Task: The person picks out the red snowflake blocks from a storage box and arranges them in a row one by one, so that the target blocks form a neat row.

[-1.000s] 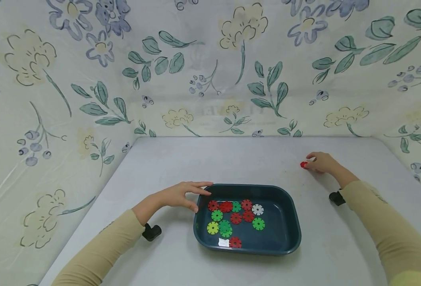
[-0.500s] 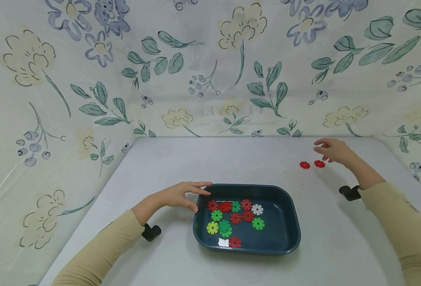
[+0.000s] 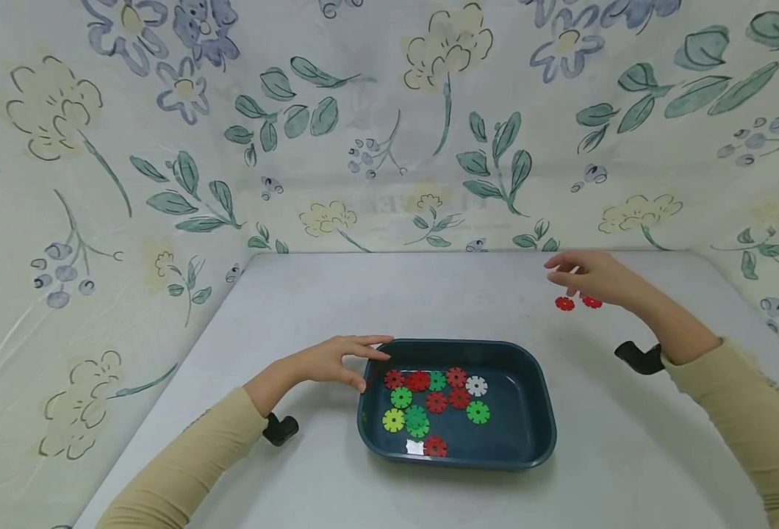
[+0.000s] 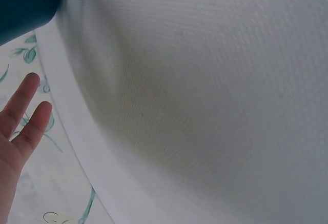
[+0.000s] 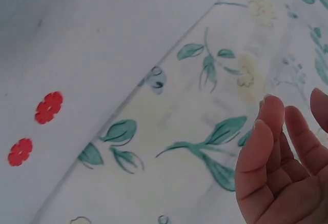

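Note:
My left hand (image 3: pixel 334 361) rests at the left end of a dark blue tray (image 3: pixel 538 389), fingers spread along the rim. Toothed plastic discs lie in that tray: several red, several green, one yellow (image 3: pixel 393 420) and one white (image 3: pixel 476 386). Over the back right of the table, my right hand (image 3: pixel 591 276) hovers with loosely bent fingers and nothing between them. Just below it, two red discs (image 3: pixel 564 303) lie side by side on the table, one partly covered by the hand in the head view. The right wrist view shows both red discs (image 5: pixel 49 107) whole.
A white table (image 3: pixel 389 294) stretches around the tray. Behind it and along its sides hangs a flower-patterned sheet (image 3: pixel 389 132), meeting the table's back edge. Black wrist cameras (image 3: pixel 639 358) sit under both forearms.
My right hand let go of a red disc beside another red one, lifted and drew right, then moved back left above them. My left hand and the tray have stayed put.

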Action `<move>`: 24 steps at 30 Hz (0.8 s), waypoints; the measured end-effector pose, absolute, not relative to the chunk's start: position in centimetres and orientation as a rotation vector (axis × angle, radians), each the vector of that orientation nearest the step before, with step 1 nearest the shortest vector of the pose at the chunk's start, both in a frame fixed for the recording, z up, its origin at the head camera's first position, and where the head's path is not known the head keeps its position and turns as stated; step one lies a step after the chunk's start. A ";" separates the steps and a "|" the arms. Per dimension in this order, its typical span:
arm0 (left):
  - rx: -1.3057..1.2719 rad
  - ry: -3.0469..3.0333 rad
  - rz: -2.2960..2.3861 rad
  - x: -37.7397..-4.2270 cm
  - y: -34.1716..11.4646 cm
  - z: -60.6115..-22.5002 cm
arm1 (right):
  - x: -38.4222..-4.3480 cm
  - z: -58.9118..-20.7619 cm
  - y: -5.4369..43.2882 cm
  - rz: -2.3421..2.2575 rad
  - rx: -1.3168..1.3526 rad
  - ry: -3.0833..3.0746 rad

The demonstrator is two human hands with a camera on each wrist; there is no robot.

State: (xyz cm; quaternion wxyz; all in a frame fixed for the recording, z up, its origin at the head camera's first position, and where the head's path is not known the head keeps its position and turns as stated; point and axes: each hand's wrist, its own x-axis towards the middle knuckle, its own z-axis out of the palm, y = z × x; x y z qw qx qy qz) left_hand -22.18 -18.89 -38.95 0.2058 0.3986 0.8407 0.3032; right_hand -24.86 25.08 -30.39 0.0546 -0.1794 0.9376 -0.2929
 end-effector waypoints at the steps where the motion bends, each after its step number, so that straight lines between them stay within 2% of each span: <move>1: 1.109 2.340 0.848 -22.2 -18.9 -39.0 | -24.6 -30.2 24.5 -0.883 -0.571 2.843; 12: 1.106 2.344 0.845 -22.2 -19.0 -39.0 | -21.9 -29.7 18.2 -0.879 -0.977 2.650; 24: 1.116 2.328 0.859 -22.2 -19.0 -38.9 | -21.6 -31.5 12.0 -0.679 -1.356 2.247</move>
